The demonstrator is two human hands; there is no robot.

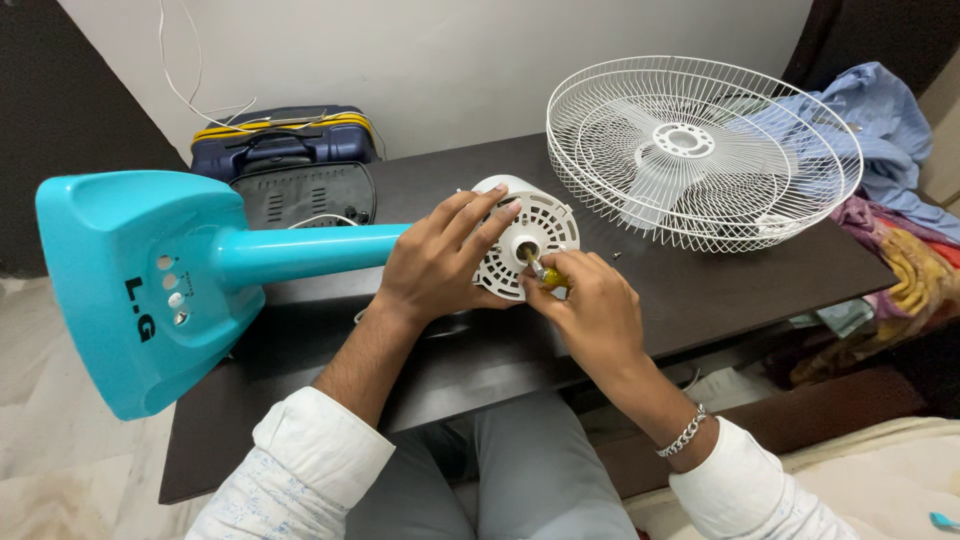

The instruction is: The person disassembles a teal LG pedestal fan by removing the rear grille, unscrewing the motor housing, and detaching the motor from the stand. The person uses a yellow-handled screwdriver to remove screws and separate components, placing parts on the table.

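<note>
Gripping fan motor housing (525, 235) and screwdriver (548, 277), hands over dark table (700, 290), white wall (450, 60).

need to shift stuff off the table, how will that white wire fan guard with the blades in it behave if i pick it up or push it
The white wire fan guard looks light for its size, being mostly thin open wire. It lies flat on the dark table, so it should slide rather than roll. The blades appear to sit loose inside and may shift; the thin wires could bend if squeezed.

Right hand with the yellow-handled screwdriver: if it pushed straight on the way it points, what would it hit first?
The right hand aims the screwdriver at the hub of the white motor housing, so it would probably meet that first.
</note>
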